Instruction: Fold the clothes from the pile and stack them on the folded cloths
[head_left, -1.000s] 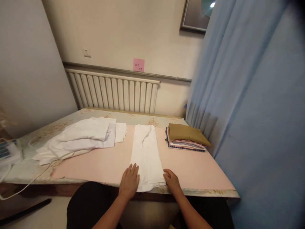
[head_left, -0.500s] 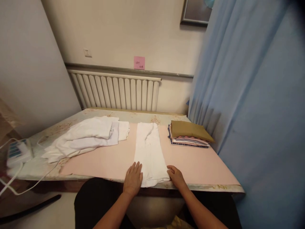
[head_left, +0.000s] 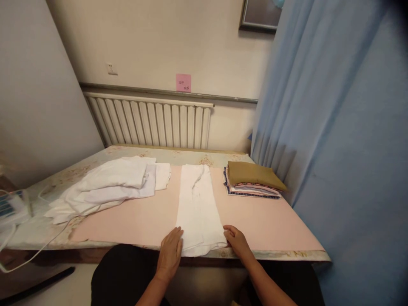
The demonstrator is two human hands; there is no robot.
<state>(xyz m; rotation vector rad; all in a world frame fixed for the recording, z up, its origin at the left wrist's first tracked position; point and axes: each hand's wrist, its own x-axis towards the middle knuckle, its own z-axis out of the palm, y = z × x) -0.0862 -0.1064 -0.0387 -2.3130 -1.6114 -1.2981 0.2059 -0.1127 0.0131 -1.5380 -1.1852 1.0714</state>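
A white garment (head_left: 199, 208) lies folded into a long strip across the pink mat, its near end hanging slightly over the table's front edge. Its exact kind is not clear from the folds. At the near left corner, my left hand (head_left: 170, 253) has its fingers bent together at the garment's edge. On the opposite side, my right hand (head_left: 237, 241) pinches the right edge near the bottom, fingers curled. A few creases show near the garment's far end.
Rumpled white clothes (head_left: 108, 182) lie at the left. A folded stack with an olive-brown cloth (head_left: 255, 175) on top stands at the right, near a blue curtain (head_left: 344, 140). A power strip (head_left: 14, 208) and a white cable (head_left: 47, 247) are at the far left.
My left hand has slid off the garment's surface to its left edge, its fingers now bent. My right hand stays at the right edge. The view has shifted slightly.
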